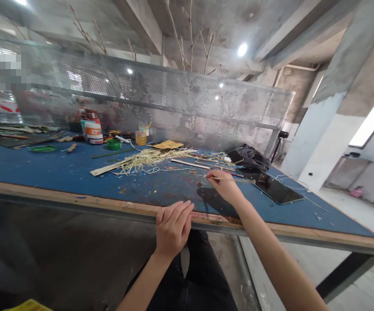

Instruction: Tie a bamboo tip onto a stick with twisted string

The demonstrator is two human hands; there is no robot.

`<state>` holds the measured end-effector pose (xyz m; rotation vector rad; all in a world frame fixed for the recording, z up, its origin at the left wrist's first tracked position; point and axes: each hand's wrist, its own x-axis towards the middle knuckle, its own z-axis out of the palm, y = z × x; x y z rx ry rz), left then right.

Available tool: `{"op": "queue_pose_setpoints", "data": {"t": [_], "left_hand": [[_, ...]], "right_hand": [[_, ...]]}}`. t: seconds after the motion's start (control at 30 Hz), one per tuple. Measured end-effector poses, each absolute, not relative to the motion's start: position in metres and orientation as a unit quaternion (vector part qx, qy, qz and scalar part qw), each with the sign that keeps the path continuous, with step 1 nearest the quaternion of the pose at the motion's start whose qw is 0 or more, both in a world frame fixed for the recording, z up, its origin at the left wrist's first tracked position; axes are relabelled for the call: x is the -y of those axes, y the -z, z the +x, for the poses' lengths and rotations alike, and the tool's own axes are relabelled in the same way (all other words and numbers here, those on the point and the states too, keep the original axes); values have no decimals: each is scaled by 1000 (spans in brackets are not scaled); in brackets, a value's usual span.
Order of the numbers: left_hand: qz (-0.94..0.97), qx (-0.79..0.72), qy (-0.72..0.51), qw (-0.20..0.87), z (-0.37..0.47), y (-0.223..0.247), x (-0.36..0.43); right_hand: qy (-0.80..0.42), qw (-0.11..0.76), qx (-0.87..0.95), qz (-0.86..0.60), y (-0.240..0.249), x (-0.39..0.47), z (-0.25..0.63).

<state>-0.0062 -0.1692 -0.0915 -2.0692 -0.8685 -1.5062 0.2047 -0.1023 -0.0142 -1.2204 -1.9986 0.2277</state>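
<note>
My left hand (174,226) lies over the front edge of the table (77,194), fingers stretched out side by side with nothing in them. Just above the blue tabletop, my right hand (224,185) is closed in a pinch on a thin wooden stick (237,179), whose tail points right. Whether the stick has a brush tip or blade is hidden by the fingers. Behind that hand lie a long pale strip (190,163) and a dark pencil-like stick (237,174). A heap of shredded pale fibres (148,160) spreads to the left, with a flat bamboo piece (104,169) at its near end.
A black tablet (275,188) lies on the right, near a phone (235,156) and dark cloth (254,156). Paint jars (94,133), a green lid (113,144) and a yellow jar (140,138) stand at the back left. A perforated metal screen (174,103) runs behind.
</note>
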Motion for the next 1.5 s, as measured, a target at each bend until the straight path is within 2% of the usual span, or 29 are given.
{"op": "queue_pose_setpoints", "data": {"t": [0.17,0.3,0.77,0.87,0.97,1.03,1.13,1.3,1.5], "left_hand": [[-748,317,547,202,-6,92,172],[-747,316,545,211,-7,92,173],[-763,317,523,209,-14,86,176],[-829,306,450,131,-35,63,168],[-884,334,328,-8,-61,19,132],[-848,452,278,-10,-74,-11,93],[-849,484,208,-51,-80,-40,28],[-835,513,98,-173,-60,-48,-43],[-818,464,105,-323,-18,-56,-56]], "right_hand": [[-62,282,836,-466,23,106,204],[-46,239,850,-468,25,107,203],[-19,204,846,-493,17,117,196],[-19,204,852,-483,11,121,196],[-13,215,847,-486,-4,113,198],[-4,231,836,-498,-19,98,197],[9,250,821,-514,-40,67,189],[1,258,800,-542,-34,27,166],[-62,291,774,-559,-7,18,183]]}}
